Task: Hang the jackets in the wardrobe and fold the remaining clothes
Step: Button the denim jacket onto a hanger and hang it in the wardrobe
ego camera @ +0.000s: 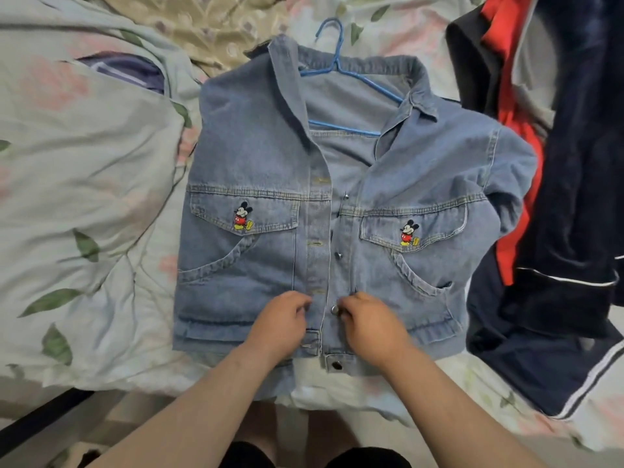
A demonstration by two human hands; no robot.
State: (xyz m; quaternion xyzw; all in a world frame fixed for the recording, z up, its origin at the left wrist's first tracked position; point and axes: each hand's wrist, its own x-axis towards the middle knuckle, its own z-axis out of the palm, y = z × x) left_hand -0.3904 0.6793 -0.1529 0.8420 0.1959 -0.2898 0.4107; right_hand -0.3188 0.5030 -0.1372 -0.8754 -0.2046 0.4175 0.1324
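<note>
A light blue denim jacket with a cartoon mouse patch on each chest pocket lies front up on the bed, on a blue plastic hanger whose hook sticks out past the collar. My left hand pinches the buttonhole edge of the left front panel near the hem. My right hand pinches the right panel beside a metal snap button. The two front edges meet between my hands; the upper front lies apart.
A pale green floral quilt covers the bed on the left. Dark navy clothes with white piping and a red garment are piled at the right. A purple garment peeks out at upper left. The bed edge and floor run below my arms.
</note>
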